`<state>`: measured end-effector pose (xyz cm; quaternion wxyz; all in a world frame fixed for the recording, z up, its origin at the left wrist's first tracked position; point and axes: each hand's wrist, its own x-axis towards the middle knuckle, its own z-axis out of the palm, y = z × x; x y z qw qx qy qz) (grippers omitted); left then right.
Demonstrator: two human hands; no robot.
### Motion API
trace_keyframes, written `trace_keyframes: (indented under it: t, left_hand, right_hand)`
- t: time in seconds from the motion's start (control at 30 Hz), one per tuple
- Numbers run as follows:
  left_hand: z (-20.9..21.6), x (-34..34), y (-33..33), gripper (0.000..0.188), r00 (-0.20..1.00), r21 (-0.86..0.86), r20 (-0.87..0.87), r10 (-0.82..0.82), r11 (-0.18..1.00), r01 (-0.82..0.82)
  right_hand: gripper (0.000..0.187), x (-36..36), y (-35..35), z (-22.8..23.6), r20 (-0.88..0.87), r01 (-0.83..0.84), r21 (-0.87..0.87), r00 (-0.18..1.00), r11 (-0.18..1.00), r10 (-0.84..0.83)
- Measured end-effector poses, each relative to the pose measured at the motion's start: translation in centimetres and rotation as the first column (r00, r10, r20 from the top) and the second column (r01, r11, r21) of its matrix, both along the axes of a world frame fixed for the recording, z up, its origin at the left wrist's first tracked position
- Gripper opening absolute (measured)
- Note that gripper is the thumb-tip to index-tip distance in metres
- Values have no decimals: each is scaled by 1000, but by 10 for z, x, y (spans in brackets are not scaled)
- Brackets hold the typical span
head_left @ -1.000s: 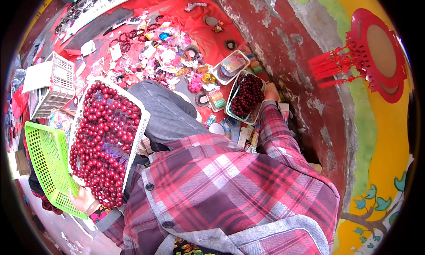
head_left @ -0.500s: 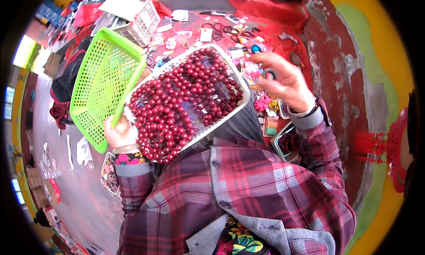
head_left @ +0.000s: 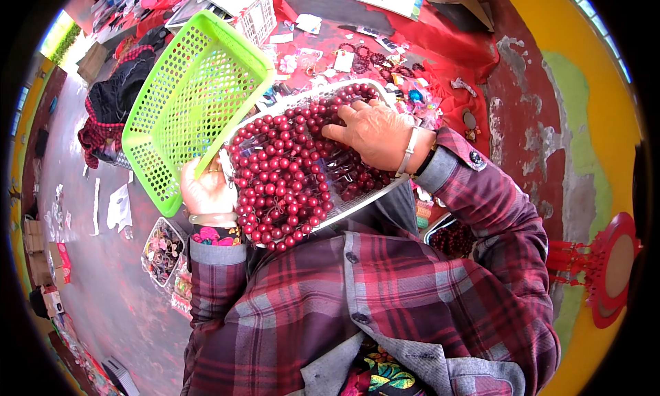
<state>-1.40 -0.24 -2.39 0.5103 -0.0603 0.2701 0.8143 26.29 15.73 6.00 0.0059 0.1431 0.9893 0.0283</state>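
Your left hand (head_left: pixel 205 190) is closed on the near rim of the green basket (head_left: pixel 199 80), right where it meets the left end of the white basket (head_left: pixel 375 195); thumb and fingers are wrapped tight, little gap. It's touching the white basket's edge too, but can't tell how much of that load it takes. Green basket is tipped up on its side, perforated wall facing you, and sits to the left of the white one.

Your right hand (head_left: pixel 375 135) is down in the far right part of the white basket, palm side down, on the dark-red bead strands (head_left: pixel 282 169). Fingers are half curled and slightly spread, thumb out to the left, so a medium opening; fingertips partly sunk among beads, can't tell if you've pinched a strand or just touch it.

Beads fill the white basket, heaped thickest on the left; a clear plastic patch (head_left: pixel 338 179) shows just below your right hand. White basket is held in front of your plaid jacket (head_left: pixel 426 286), slanted, right end higher. More dark-red beads (head_left: pixel 452 238) sit in a container below your right forearm.
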Motion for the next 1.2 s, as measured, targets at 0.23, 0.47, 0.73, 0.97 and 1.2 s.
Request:
trace_keyframes:
  t: [0.23,0.47,0.73,0.97,1.2]
  left_hand:
    - [-4,-1,0,21,1000,-2,-18,11,1000,-11]
    - [0,2,0,21,1000,-7,-8,17,1000,-17]
    - [2,3,1,21,999,4,-17,36,999,-36]
    - [3,4,1,21,999,-5,-18,43,999,-43]
    - [2,3,1,21,999,1,-19,49,999,-49]
  right_hand:
    - [36,-2,4,-9,-56,-22,-22,998,1000,20]
    - [45,-4,9,-4,-31,-43,-206,999,978,37]
    - [32,5,-3,-4,-61,6,-92,998,996,-12]
    - [23,13,7,-14,-246,32,-149,967,988,-68]
    - [19,20,30,-3,-478,56,-561,792,826,-379]
